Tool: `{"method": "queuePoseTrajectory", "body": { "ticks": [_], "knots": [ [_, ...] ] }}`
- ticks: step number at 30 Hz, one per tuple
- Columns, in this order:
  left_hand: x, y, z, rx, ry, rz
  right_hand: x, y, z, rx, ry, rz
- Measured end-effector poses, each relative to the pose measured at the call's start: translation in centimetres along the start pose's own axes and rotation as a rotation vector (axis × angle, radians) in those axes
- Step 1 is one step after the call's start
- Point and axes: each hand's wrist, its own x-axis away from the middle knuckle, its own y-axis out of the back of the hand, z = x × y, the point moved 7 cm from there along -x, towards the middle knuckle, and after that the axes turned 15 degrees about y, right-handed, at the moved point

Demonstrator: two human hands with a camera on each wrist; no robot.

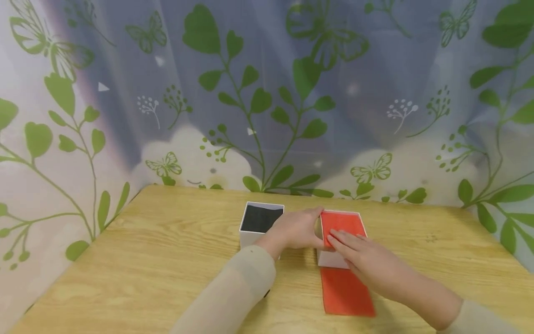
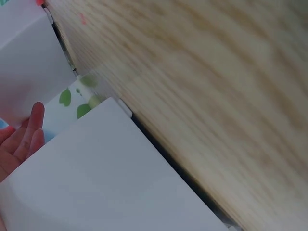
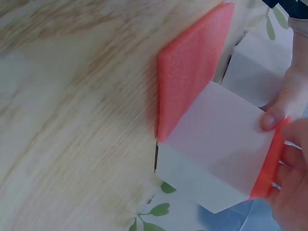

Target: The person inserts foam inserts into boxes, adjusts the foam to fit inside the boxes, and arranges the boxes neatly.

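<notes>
A white box (image 1: 333, 260) with a red cloth-like piece (image 1: 343, 221) in its top stands between my hands. My left hand (image 1: 295, 228) holds this box at its left side, thumb at the front and index finger at the back corner. In the left wrist view, its other fingers (image 2: 30, 132) lie beside the box wall. Several nearly straight fingers of my right hand (image 1: 375, 262) press on the red piece from above. In the right wrist view, my left thumb (image 3: 272, 120) touches the box's top edge, and a red strip shows above the rim.
A second white box (image 1: 248, 240) holding a black piece (image 1: 262, 218) stands left, partly behind my left hand. A flat red folded piece (image 1: 347, 292) lies on the wooden table (image 1: 146, 260) before the right box. A leaf-patterned curtain (image 1: 267, 139) hangs behind.
</notes>
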Motion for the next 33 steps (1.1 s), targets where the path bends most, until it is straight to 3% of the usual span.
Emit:
{"method": "queuePoseTrajectory", "body": {
  "ticks": [6,23,33],
  "knots": [
    [0.0,-0.1,-0.2,-0.013,-0.006,-0.009,-0.1,-0.2,-0.3,-0.027,-0.047,0.003],
    [0.1,0.2,0.1,-0.016,0.008,0.006,-0.7,-0.3,-1.2,-0.030,-0.050,-0.032],
    [0.1,0.0,0.0,0.000,0.007,0.019,-0.7,-0.6,-1.8,-0.091,-0.089,-0.038]
  ]
}}
